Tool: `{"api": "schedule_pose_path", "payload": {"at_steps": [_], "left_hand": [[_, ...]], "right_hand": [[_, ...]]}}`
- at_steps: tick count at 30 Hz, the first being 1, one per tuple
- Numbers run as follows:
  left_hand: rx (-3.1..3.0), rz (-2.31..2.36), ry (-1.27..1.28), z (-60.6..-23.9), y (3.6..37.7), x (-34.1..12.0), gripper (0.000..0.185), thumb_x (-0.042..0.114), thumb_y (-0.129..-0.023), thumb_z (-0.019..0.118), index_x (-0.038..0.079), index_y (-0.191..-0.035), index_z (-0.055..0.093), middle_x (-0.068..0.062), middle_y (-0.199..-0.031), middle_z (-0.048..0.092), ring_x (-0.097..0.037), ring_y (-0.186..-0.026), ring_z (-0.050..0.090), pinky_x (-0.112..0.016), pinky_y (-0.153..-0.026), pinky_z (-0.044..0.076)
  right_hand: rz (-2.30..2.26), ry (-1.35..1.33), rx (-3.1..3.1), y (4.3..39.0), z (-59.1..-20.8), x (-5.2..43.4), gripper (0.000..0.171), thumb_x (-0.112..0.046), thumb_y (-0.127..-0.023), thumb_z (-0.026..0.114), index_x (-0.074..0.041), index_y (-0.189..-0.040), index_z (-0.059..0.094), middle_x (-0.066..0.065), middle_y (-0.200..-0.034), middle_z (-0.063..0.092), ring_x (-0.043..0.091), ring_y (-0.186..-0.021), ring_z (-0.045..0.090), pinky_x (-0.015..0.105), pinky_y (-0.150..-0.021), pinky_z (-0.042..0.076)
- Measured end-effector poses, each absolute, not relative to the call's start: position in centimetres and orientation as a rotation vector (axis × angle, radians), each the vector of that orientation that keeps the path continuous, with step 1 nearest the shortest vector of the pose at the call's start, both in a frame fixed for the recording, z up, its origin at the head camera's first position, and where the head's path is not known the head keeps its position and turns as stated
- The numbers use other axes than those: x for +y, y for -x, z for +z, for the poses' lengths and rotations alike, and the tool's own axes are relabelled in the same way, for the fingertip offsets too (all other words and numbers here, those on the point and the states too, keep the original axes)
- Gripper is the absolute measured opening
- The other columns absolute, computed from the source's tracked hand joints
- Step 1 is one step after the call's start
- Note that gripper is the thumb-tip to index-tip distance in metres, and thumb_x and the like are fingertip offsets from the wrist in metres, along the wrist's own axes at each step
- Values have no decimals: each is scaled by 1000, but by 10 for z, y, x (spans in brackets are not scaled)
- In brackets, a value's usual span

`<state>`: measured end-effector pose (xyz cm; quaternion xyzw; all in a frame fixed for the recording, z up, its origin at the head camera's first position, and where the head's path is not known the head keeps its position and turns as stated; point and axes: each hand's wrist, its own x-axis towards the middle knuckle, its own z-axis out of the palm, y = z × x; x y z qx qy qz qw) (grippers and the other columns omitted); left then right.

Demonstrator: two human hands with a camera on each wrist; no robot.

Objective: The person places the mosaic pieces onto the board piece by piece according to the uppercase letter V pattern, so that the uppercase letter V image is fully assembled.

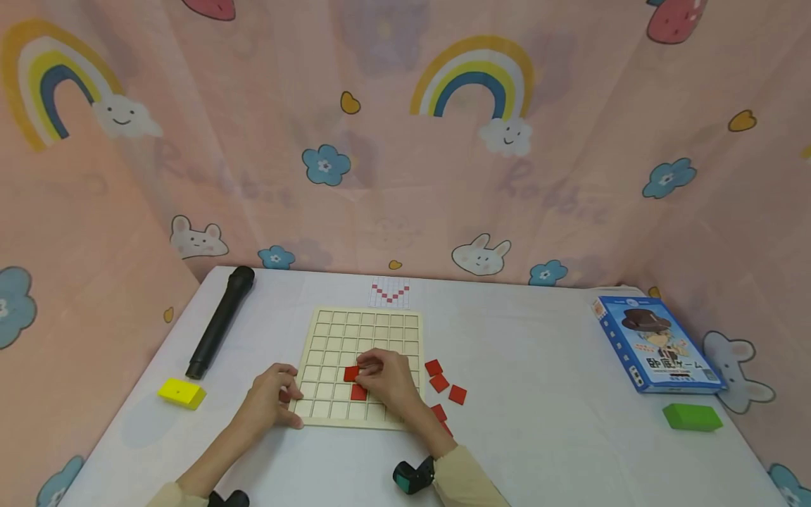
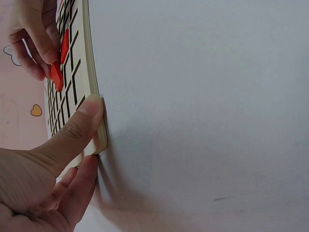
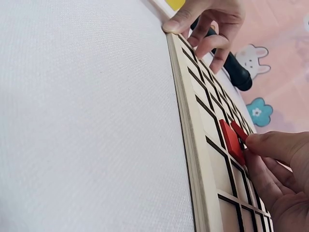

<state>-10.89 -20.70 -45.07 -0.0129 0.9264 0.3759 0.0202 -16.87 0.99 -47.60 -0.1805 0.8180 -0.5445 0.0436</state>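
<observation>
A pale wooden grid board (image 1: 326, 373) lies on the white table. My left hand (image 1: 269, 398) grips its near left corner; in the left wrist view the thumb (image 2: 77, 128) lies on one edge and the fingers bend round the other. Over the board's middle, my right hand (image 1: 388, 380) pinches a red square tile (image 1: 351, 374) at its edge with thumb and fingertips. Another red tile (image 1: 358, 392) sits in the grid just nearer to me; the right wrist view shows this red tile (image 3: 232, 142) beside the fingertips. Whether the pinched tile is fully seated I cannot tell.
Several loose red tiles (image 1: 439, 382) lie right of the board. Behind it is a small pattern card (image 1: 389, 292) with red squares. A black cylinder (image 1: 222, 320) and yellow block (image 1: 181, 393) are left; a blue box (image 1: 659, 345) and green block (image 1: 693, 417) are right.
</observation>
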Motion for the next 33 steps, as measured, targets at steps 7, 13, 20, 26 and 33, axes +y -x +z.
{"api": "schedule_pose_path", "payload": {"at_steps": [7,13,20,26,33], "left_hand": [[2870,1152,78,-452,110,-206,42,-11,-39,88,3,-69,63,-15,-114,58,-17,-76,54,-25,-64,49],[2870,1146,81,-452,111,-206,41,-10,-40,88,3,-70,63,-15,-114,58,-17,-76,54,-26,-65,49],[2862,1167,56,-451,111,-207,42,-10,-39,88,1,-71,63,-16,-114,57,-18,-76,54,-27,-64,49],[2853,1167,84,-451,110,-206,41,-11,-41,88,1,-71,63,-16,-115,57,-18,-77,54,-27,-65,50],[2840,1168,102,-451,109,-206,41,-11,-41,88,1,-71,63,-16,-116,57,-18,-77,55,-29,-66,51]], "right_hand": [[-1688,567,2480,168,-474,8,24,5,-76,75,5,-99,67,14,-91,70,16,-74,68,19,-68,53],[-1689,568,2471,169,-475,7,24,4,-77,75,5,-100,67,13,-91,70,15,-73,67,18,-69,53],[-1692,550,2472,170,-476,6,23,3,-78,75,4,-100,67,12,-90,70,14,-74,67,18,-69,53],[-1706,560,2454,170,-477,5,21,2,-79,74,3,-99,67,12,-90,70,16,-75,68,19,-70,53],[-1726,579,2414,168,-477,4,20,2,-80,73,3,-99,67,12,-91,69,15,-76,68,18,-71,53]]}}
